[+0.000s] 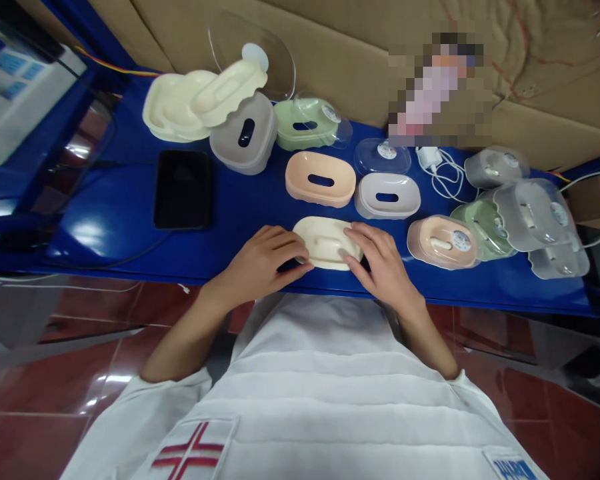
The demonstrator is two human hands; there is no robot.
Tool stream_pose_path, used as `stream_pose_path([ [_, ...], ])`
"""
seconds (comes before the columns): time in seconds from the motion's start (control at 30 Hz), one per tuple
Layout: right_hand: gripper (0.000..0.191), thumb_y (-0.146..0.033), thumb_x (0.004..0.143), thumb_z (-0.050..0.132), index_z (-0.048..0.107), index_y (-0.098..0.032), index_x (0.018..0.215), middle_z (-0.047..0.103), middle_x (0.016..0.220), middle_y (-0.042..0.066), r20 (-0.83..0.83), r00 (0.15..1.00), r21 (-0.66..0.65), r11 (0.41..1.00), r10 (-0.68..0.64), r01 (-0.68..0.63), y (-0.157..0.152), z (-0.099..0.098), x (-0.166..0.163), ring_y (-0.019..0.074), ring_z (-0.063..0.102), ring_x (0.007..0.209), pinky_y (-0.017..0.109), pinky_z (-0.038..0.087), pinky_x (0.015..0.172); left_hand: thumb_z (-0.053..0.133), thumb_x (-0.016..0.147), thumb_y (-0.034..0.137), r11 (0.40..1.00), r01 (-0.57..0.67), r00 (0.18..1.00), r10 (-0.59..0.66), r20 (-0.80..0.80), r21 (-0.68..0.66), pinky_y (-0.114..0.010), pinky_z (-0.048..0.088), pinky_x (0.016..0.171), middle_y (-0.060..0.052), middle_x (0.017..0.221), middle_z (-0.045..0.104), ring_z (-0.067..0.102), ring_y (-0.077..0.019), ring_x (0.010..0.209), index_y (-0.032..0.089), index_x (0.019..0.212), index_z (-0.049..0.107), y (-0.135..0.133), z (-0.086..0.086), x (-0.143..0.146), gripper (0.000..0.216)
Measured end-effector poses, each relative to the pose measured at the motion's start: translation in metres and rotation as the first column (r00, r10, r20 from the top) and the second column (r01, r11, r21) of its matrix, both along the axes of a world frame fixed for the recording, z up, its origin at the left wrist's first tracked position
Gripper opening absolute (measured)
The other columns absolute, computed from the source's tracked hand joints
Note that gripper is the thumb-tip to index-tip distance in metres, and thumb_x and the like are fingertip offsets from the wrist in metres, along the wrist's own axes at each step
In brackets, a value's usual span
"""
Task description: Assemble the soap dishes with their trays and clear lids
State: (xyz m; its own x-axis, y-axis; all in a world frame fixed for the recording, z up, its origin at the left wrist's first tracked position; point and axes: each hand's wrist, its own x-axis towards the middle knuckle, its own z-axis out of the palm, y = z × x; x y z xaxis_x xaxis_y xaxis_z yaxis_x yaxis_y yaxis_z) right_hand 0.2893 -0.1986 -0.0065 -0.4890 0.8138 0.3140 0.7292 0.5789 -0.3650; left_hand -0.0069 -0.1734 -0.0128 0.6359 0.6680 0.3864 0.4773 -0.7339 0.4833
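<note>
A cream oval plastic tray (325,235) with a raised bar in its middle lies at the front of the blue table. At its left end is my left hand (267,260), thumb and fingers gripping the edge. My right hand (380,257) grips the opposite end, fingers on top and thumb near the front rim. Just beyond the tray sit a peach oval box (300,190) and a pale lilac box (365,203), each with a slot in its bottom. To the right of my right hand stands a peach box with a clear lid (437,243).
Several lidded boxes (535,213) are grouped at the right. A white charger (430,158), clear lid (365,155), green box (300,137) and grey box (230,157) stand farther back. Cream trays (167,107) lie back left, near a black tablet (183,190). Brown cardboard (340,60) lines the back.
</note>
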Motion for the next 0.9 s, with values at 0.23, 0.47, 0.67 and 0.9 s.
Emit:
stream_pose_path([
  [0.23, 0.043, -0.042, 0.112, 0.060, 0.062, -0.027, 0.152, 0.065, 0.154, 0.012, 0.019, 0.996, -0.020, 0.996, 0.085, -0.085, 0.001, 0.002, 0.001, 0.0310, 0.059, 0.145, 0.053, 0.050, 0.121, 0.053, 0.112, 0.025, 0.972, -0.217, 0.976, 0.219, -0.010, 0.092, -0.048, 0.051, 0.113, -0.015, 0.145, 0.071, 0.067, -0.0312, 0.133, 0.021, 0.143, 0.066, 0.004, 0.010, 0.007, 0.034],
  [0.47, 0.081, -0.051, 0.108, 0.064, 0.024, -0.031, 0.176, 0.053, 0.168, 0.016, -0.047, 0.998, -0.077, 0.996, 0.048, -0.052, 0.000, -0.004, 0.003, 0.0368, 0.052, 0.155, 0.061, 0.049, 0.123, 0.044, 0.109, 0.019, 0.929, -0.352, 0.894, 0.369, -0.252, 0.111, -0.064, 0.035, 0.128, -0.021, 0.160, 0.058, 0.044, -0.0419, 0.159, 0.013, 0.150, 0.059, 0.039, 0.024, 0.028, 0.044],
  [0.67, 0.095, -0.050, 0.106, 0.067, 0.007, -0.037, 0.178, 0.039, 0.175, 0.017, -0.123, 0.991, -0.096, 0.994, 0.046, -0.058, -0.001, -0.006, 0.004, 0.0367, 0.041, 0.164, 0.064, 0.044, 0.129, 0.046, 0.113, 0.027, 0.933, -0.356, 0.918, 0.361, -0.165, 0.059, -0.049, 0.057, 0.108, -0.016, 0.125, 0.072, 0.069, -0.0348, 0.126, 0.016, 0.123, 0.066, 0.041, 0.021, 0.016, 0.024],
  [0.9, 0.105, -0.049, 0.104, 0.071, -0.002, -0.037, 0.178, 0.019, 0.183, 0.017, -0.102, 0.995, 0.033, 0.999, -0.012, 0.015, -0.002, -0.008, 0.005, 0.0393, 0.030, 0.168, 0.064, 0.041, 0.131, 0.054, 0.112, 0.018, 0.968, -0.205, 0.979, 0.200, 0.044, 0.144, -0.046, 0.053, 0.121, -0.011, 0.129, 0.070, 0.067, -0.0263, 0.134, 0.021, 0.127, 0.062, 0.019, 0.026, 0.014, 0.017],
])
